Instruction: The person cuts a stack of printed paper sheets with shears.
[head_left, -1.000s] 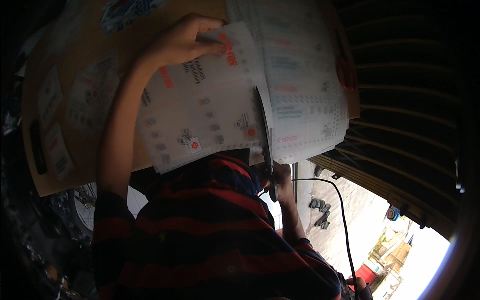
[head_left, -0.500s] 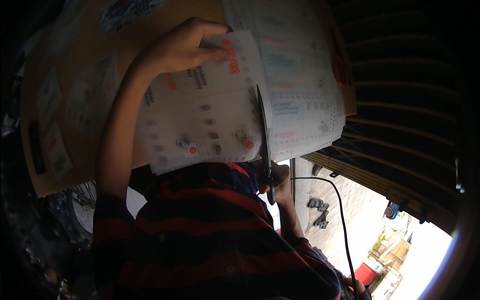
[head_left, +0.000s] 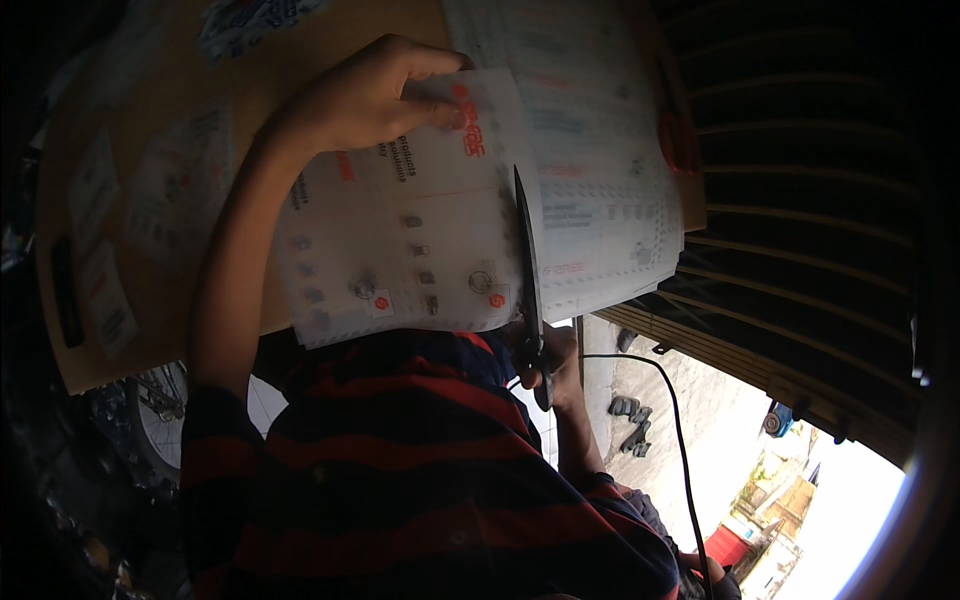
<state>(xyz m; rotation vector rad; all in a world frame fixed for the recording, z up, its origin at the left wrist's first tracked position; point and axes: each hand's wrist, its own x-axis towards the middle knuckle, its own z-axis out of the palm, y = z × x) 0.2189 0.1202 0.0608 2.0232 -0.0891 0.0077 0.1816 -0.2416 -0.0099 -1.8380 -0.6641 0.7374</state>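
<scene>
A translucent printed sheet (head_left: 385,230), whitish with red and dark print, lies across the table edge against my striped shirt. My left hand (head_left: 395,90) grips its far right corner, thumb on top and fingers curled over the far edge. In my right hand (head_left: 560,365), at the table's near edge, is a pair of dark scissors (head_left: 531,265). One long blade points away from me over the sheet's right side; the other blade is hidden. My right fingers are partly in shadow behind the scissors' handle.
More printed sheets (head_left: 605,200) lie stacked on the right of the brown table (head_left: 200,290). Smaller printed pieces (head_left: 185,170) lie at left. A red looped object (head_left: 679,140) sits at the right edge. A black cable (head_left: 683,430) hangs at right, near dark slats (head_left: 800,210).
The sheet's far right corner has shifted slightly right and toward me, with my left hand still on it. The scissors have hardly moved.
</scene>
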